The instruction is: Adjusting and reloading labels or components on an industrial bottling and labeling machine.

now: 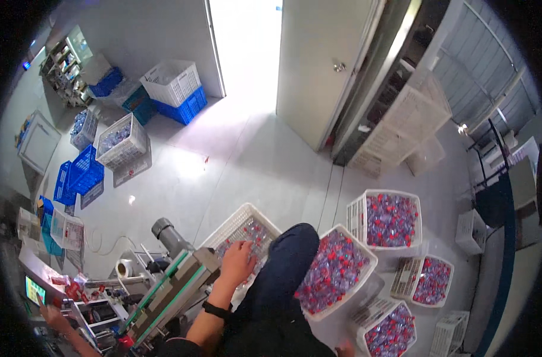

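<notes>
- The machine with green-edged rails reaches in close beside the left forearm; a well-judged reach keeps wrist and dark wristband off its end.
- The white crate under the left hand sits between that machine and the bent knee; its contents look low, so going in over the rim from above seems best.
- The fuller crate stands on the knee's other side, heaped nearly to its rim; brushing it could spill some.
- The left hand is over the white crate, fingers loosely bent; I cannot tell whether they hold anything. A soft, scooping curl should suit better than a hard pinch.
- The right hand barely shows at the lower edge, its fingers unreadable.
- The small clear-and-red pieces lie loose inside the white crate; gathering few at once should avoid drops.
</notes>
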Demonstrator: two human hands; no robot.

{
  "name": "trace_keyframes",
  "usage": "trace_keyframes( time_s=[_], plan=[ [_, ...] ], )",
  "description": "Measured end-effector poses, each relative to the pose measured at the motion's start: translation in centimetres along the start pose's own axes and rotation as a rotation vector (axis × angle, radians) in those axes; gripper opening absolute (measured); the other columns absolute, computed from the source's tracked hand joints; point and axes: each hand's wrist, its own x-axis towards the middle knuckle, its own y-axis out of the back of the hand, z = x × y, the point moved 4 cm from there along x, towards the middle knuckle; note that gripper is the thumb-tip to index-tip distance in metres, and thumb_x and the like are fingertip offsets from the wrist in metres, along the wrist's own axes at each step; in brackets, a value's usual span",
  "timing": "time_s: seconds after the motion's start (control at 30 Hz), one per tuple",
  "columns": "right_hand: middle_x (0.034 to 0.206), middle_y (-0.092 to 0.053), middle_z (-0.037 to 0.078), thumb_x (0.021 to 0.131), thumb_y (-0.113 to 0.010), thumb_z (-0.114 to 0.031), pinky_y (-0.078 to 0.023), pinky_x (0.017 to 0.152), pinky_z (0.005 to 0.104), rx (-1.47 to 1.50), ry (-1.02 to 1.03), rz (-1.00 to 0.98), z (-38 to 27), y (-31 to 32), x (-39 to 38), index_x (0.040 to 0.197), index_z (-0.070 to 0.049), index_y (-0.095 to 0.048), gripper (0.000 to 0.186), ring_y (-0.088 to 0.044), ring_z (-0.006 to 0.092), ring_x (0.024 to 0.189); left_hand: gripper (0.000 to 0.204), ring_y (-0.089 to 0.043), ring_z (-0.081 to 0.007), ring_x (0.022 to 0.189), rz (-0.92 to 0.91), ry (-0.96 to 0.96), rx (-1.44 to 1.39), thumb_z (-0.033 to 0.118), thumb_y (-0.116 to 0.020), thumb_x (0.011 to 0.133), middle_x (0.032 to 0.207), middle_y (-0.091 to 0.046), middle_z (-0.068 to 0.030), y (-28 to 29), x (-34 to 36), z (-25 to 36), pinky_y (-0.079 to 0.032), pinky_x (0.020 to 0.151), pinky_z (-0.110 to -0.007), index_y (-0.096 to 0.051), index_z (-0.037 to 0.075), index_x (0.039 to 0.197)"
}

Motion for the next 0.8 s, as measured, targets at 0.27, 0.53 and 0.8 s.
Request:
trace_keyframes(
  time_s=[0.27, 0.53, 0.8],
  plan=[
    [0.128, -0.052, 0.012, 0.09, -0.057, -0.025, -0.04, 0.097, 0.0471, 0.948, 0.031, 0.198, -4.9, 14.6, 5.3, 0.132, -0.005, -0.045, 0.048, -0.048, 0.0318, 0.115, 0.041, -0.058, -0.0353, 0.097, -0.385, 0.101, 0.216, 0.024, -0.065, 0.074, 0.103, -0.058, -0.0194, -4.3, 9.7, -6.7, -0.048, 0.08, -0.046, -0.055, 0.006, 0.109],
    [0.135, -0.045, 0.014, 0.091, -0.055, -0.024, -0.04, 0.096, 0.0456, -0.487, 0.381, 0.343, -22.1, 39.5, 39.8, 0.139, -0.007, -0.035, 0.055, -0.045, 0.0308, 0.119, 0.032, -0.061, -0.0372, 0.093, -0.344, 0.141, 0.192, 0.023, -0.057, 0.08, 0.103, -0.058, -0.0201, -14.1, 25.0, -17.2, -0.05, 0.075, -0.052, -0.055, 0.005, 0.107],
    [0.12, -0.054, 0.017, 0.086, -0.058, -0.007, -0.047, 0.083, 0.0336, 0.277, 0.383, 0.026, -42.0, 50.3, 59.0, 0.142, -0.006, -0.027, 0.065, -0.055, 0.0262, 0.102, 0.042, -0.056, -0.0394, 0.1, -0.516, 0.673, -0.09, 0.024, -0.056, 0.081, 0.107, -0.055, -0.0226, -10.3, 33.3, -18.0, -0.048, 0.085, -0.048, -0.052, 0.006, 0.119]
  ],
)
